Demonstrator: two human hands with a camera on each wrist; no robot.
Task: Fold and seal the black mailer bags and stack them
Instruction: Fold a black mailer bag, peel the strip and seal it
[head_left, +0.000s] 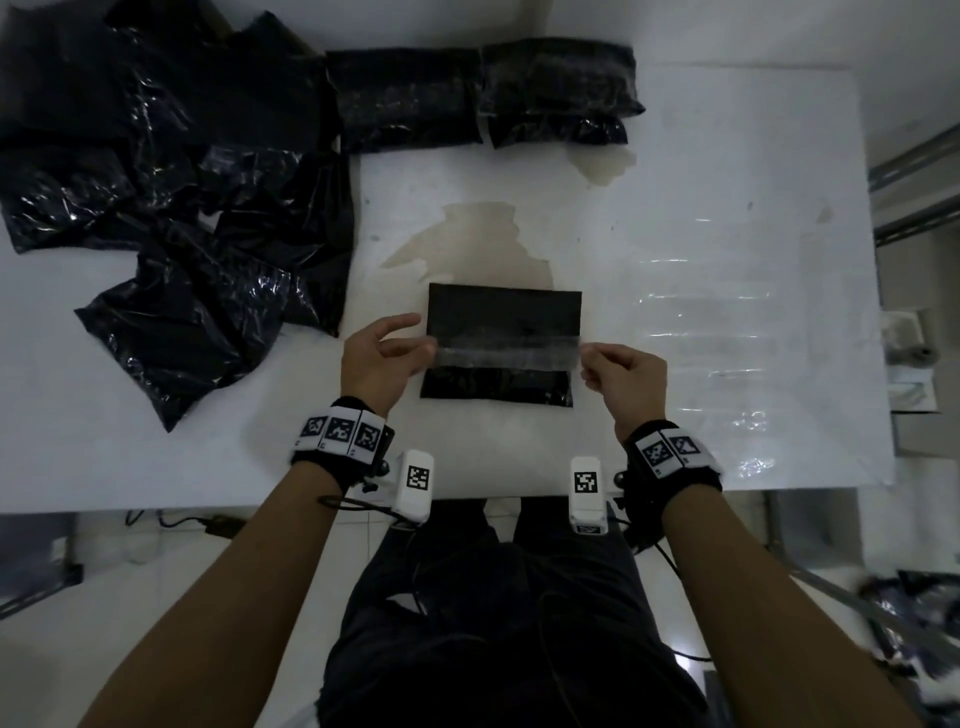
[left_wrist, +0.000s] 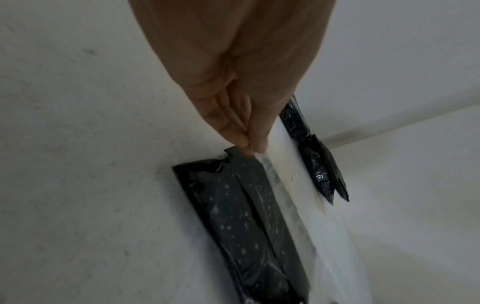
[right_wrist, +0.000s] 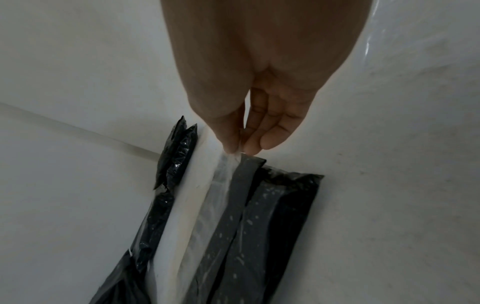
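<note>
Mailer bag (head_left: 503, 317) lies flat near the middle of the bench (head_left: 701, 218), a bit toward the near edge, long side parallel to that edge. Its far part reads matte black, near part glossy. Clear strip (head_left: 506, 353) is stretched across the bag between both hands, raised off the black surface along its length as far as the wrist views show.

Left hand (head_left: 376, 361) pinches the strip's left end between thumb and fingertips; in the left wrist view the fingers (left_wrist: 249, 142) close together right at the bag's left corner. Right hand (head_left: 626, 376) pinches the strip's right end the same way; right wrist view shows thumb and fingers meeting on the crumpled clear end just above the bag's right corner. Both hands grasping, neither released. Can't tell if the strip is tape or a peel-off liner.

Pile of loose bags (head_left: 171, 171) covers the far-left corner of the bench and runs down the left edge, crumpled and overlapping. Stack of folded bags (head_left: 410, 98) sits at the far edge, centre; second stack (head_left: 561, 93) is just beside it on the right, touching or nearly so. Count per stack not readable.

Brownish stains (head_left: 467, 239) on the bench between the bag and the far stacks. Wrist bands (head_left: 340, 431) with printed markers on both wrists.
</note>
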